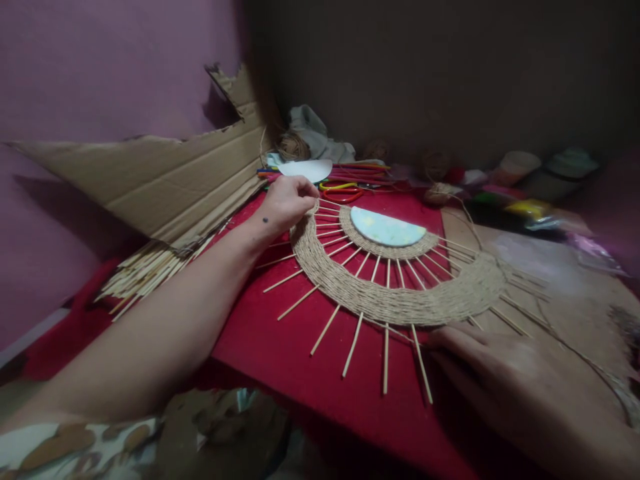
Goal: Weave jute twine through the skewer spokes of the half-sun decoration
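Observation:
A half-round weaving (360, 297) of tan twine on thin wooden sticks lies before me, its sticks fanning out like rays. At its middle sits a light blue half-disc (387, 227) with pale yellow spots, edged by a narrower twine band. My left hand (293, 200) pinches the weaving at its upper left end, by the outermost stick. Low on the right, my right hand (475, 363) is closed on a strand of twine (400, 332) that runs along the outer edge of the wide band. Its fingertips are dim and partly hidden.
A red cloth (280, 340) covers the table. Torn cardboard (185, 173) leans at the left above a bundle of sticks (145, 277). Scissors (340, 192), coloured rods and a white half-disc (306, 169) lie behind. Twine balls (293, 147), a cup (517, 167) and plastic packets (533, 210) stand farther back.

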Tool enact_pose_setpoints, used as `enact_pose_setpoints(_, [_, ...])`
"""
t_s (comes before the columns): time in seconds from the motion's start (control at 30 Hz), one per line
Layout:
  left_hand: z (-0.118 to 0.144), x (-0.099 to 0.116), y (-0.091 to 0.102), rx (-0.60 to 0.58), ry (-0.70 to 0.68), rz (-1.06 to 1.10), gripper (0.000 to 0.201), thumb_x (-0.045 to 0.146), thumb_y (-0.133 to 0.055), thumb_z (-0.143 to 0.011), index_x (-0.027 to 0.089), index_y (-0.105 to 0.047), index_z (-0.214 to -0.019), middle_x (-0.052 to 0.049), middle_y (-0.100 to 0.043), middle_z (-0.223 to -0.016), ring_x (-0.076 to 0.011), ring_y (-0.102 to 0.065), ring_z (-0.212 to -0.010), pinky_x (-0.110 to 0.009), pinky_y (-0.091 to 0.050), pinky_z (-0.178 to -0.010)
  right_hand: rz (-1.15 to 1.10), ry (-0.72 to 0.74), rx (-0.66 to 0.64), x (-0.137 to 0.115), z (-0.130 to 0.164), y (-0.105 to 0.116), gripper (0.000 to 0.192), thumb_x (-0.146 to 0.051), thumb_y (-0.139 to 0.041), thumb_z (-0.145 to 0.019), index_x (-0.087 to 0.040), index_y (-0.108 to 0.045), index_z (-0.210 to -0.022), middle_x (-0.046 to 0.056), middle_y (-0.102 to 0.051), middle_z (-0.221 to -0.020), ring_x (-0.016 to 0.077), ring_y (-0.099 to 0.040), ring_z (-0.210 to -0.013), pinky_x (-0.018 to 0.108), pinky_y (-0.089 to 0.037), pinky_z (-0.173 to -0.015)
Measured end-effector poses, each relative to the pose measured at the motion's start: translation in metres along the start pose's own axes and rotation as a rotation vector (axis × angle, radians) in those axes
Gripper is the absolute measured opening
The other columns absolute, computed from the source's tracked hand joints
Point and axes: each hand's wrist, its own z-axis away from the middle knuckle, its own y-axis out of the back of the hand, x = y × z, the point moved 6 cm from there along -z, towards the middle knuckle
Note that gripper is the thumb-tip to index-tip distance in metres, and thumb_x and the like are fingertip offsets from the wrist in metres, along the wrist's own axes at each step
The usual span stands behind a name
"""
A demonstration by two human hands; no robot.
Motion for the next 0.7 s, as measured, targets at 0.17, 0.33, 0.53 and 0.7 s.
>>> enact_pose_setpoints(0.17, [-0.0007, -0.0030, -0.0022, -0.003, -0.013, 0.008, 0.020, 0.012, -0.055, -0.063, 0.013, -0.067, -0.079, -0.003, -0.065, -0.074, -0.0120, -0.052, -0.062, -0.024, -0.042, -0.058, 0.035, 0.013, 0.027, -0.0020, -0.0001, 0.0012, 0.024, -0.017, -0.040, -0.088, -0.022, -0.062, -0.079, 0.001, -0.066, -0.064, 0.0127, -0.057, -0.045, 0.027, -0.035, -0.043])
enact_pose_setpoints(0.33, [0.0000, -0.0042, -0.0020, 0.019, -0.012, 0.038, 0.018, 0.008, -0.055, -0.061, 0.013, -0.065, -0.075, 0.000, -0.061, -0.068, -0.0114, -0.052, -0.061, -0.024, -0.041, -0.059, 0.049, 0.034, 0.063, -0.0059, -0.0065, 0.0070, 0.027, -0.016, -0.038, -0.089, -0.021, -0.062, -0.076, -0.001, -0.063, -0.057, 0.0106, -0.054, -0.041, 0.025, -0.035, -0.041])
enact_pose_setpoints(0.53, [0.0030, 0.0010, 0.0038, 0.035, -0.024, 0.079, 0.012, 0.011, -0.057, -0.066, 0.013, -0.061, -0.077, 0.001, -0.059, -0.069, -0.0100, -0.048, -0.059, -0.024, -0.041, -0.058, 0.044, 0.023, 0.045, -0.0060, -0.0064, 0.0058, 0.027, -0.015, -0.038, -0.087, -0.022, -0.059, -0.070, -0.001, -0.059, -0.053, 0.0110, -0.053, -0.040, 0.025, -0.035, -0.040])
enact_pose_setpoints(0.7, [0.0051, 0.0014, 0.0070, 0.021, -0.005, 0.094, 0.010, 0.011, -0.057, -0.067, 0.014, -0.058, -0.077, 0.002, -0.055, -0.066, -0.0098, -0.047, -0.058, -0.023, -0.039, -0.055, -0.118, 0.033, -0.012, -0.0089, -0.0069, 0.0071, 0.025, -0.015, -0.044, -0.084, -0.023, -0.059, -0.066, -0.003, -0.059, -0.052, 0.0087, -0.052, -0.038, 0.021, -0.035, -0.037])
